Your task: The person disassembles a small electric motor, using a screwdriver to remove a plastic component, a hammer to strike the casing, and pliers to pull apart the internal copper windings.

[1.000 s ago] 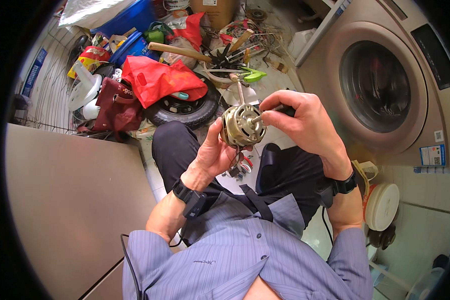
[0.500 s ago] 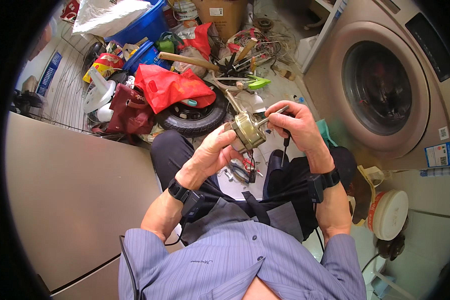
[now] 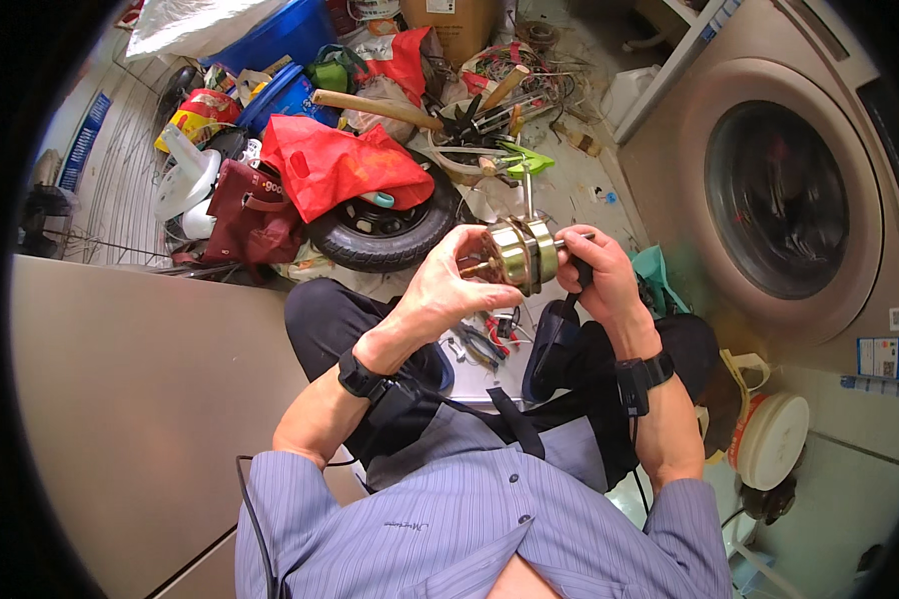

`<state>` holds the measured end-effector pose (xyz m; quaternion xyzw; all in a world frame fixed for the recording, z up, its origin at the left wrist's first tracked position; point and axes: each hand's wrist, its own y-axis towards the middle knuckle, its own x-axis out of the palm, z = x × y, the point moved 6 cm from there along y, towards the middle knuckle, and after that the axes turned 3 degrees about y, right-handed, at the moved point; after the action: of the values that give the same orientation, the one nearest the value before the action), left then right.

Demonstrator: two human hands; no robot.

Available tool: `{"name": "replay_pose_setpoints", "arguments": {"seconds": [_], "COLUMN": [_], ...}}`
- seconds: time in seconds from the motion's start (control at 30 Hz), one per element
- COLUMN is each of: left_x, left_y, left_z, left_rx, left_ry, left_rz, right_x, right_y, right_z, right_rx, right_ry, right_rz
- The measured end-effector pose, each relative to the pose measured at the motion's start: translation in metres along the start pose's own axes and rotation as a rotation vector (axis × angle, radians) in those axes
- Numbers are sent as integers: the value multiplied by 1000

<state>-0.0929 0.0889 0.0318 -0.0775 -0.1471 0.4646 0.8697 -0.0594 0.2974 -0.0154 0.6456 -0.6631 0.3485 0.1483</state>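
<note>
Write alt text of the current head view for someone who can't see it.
The left hand holds a metal motor; the right hand, at its shaft, holds a black-handled tool. Pliers lie between the shoes; a tire sits ahead, a washer at right.

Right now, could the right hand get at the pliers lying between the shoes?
Probably yes, once freed: the right hand grips the shaft of the motor and also holds a black-handled tool. The pliers lie between the shoes, with nothing large seen covering them.
</note>
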Motion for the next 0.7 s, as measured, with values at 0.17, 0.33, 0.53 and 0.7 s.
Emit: {"name": "replay_pose_setpoints", "arguments": {"seconds": [0.17, 0.33, 0.53, 0.7], "left_x": [-9, -17, -24, -29], "left_y": [11, 18, 22, 24], "left_z": [-10, -16, -20, -15], "left_rx": [38, 23, -45, -17], "left_ry": [23, 28, -62, -60], "left_rz": [-36, -6, 70, 59], "right_x": [-6, -9, -2, 2], "right_y": [11, 21, 30, 37], "right_z": [13, 26, 20, 11], "right_rx": [68, 105, -5, -74], "right_ry": [44, 85, 4, -45], "right_rz": [52, 60, 56, -32]}}
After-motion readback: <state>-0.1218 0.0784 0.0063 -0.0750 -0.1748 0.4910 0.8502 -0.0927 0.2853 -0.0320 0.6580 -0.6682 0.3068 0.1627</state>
